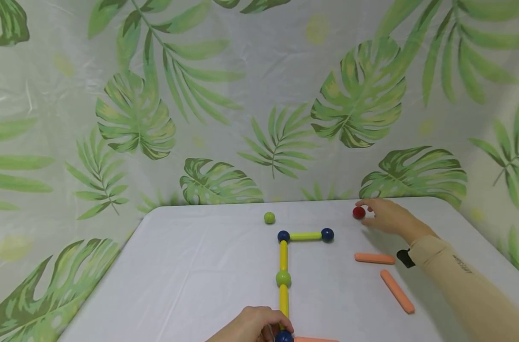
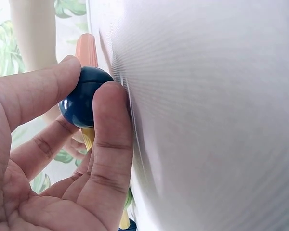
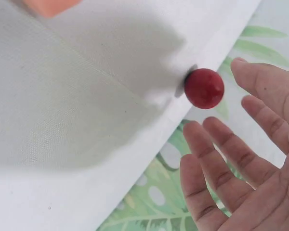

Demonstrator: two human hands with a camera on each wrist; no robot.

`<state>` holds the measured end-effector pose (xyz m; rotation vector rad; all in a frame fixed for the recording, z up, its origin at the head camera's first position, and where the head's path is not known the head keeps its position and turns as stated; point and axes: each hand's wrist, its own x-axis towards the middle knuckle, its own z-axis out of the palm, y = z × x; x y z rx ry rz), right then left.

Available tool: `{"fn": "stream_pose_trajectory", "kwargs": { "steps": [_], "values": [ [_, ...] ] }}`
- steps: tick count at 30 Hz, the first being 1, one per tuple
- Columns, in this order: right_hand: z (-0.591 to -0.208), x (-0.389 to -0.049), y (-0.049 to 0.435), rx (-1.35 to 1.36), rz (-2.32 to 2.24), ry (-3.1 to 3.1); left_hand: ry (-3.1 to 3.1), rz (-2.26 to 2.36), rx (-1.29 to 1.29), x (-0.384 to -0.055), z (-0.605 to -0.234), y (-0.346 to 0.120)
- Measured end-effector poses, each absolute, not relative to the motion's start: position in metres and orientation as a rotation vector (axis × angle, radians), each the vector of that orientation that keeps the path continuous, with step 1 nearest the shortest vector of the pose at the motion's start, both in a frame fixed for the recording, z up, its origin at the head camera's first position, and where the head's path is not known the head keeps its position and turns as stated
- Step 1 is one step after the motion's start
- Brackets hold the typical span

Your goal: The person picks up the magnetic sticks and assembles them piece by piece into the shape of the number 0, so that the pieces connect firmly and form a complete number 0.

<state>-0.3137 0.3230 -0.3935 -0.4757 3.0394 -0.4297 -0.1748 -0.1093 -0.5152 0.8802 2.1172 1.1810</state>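
At the front edge of the head view my left hand (image 1: 255, 323) pinches a dark blue ball (image 2: 86, 96) between thumb and fingers. A salmon rod (image 2: 88, 50) and a yellow rod (image 1: 283, 301) meet this ball. The yellow rod runs up to a green ball (image 1: 283, 279), then another yellow rod (image 1: 283, 255), a blue ball (image 1: 283, 236), a yellow-green rod (image 1: 305, 236) and a blue end ball (image 1: 327, 234). Far right, my right hand (image 1: 388, 217) reaches around a red ball (image 3: 204, 88) with spread fingers; a gap shows between them in the right wrist view.
Two loose salmon rods, one crosswise (image 1: 375, 258) and one slanted (image 1: 397, 291), lie near the right forearm. A small green ball (image 1: 269, 218) sits near the back edge of the white table (image 1: 199, 266). Behind hangs a leaf-patterned curtain (image 1: 276, 85).
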Motion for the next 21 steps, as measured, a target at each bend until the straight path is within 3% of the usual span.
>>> {"fn": "stream_pose_trajectory", "kwargs": {
  "steps": [21],
  "values": [
    [-0.410, -0.337, 0.317, -0.479, -0.562, 3.007, 2.056, 1.236, 0.825, -0.172, -0.503, -0.112]
  ]
}}
